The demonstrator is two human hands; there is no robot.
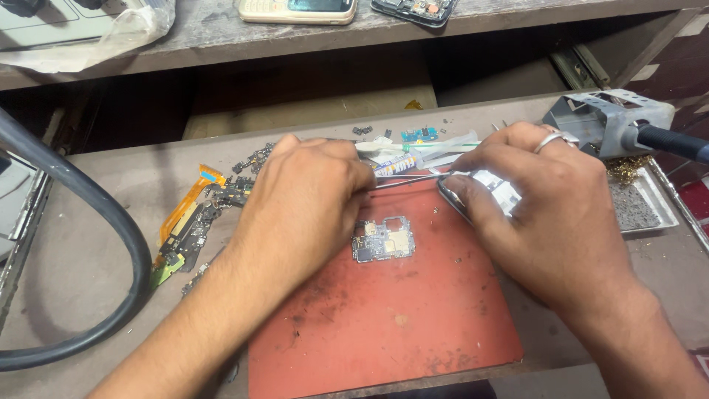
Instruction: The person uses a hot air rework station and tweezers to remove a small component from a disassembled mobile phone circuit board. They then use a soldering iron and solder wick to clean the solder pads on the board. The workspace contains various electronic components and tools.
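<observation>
- The left hand (306, 196), at the centre of the frame, is clenched around the handle end of thin metal tweezers (410, 179), whose shaft runs rightward toward the other hand.
- The right hand (543, 199), right of centre, pinches a small white-and-silver part (496, 188) between thumb and fingers; the tweezer tips meet it at the part's left edge. A silver ring (555, 138) sits on one finger.
- Just below the two hands, a small circuit board (382, 240) with metal shields lies flat on a worn red mat (384, 318), apart from both hands.
- Behind the hands, a syringe-like tube (413, 157) lies on the grey workbench (88, 258).
- Left of centre, orange flex cables and loose board scraps (188, 225) are scattered on the bench.
- At the far left, a thick black hose (111, 222) curves across the bench.
- Upper right: a grey soldering-iron stand (605, 118) with a metal tray (642, 203) beside it.
- On the upper shelf, a pale old phone (295, 10) and an opened phone (413, 10) rest at the frame's top edge.
</observation>
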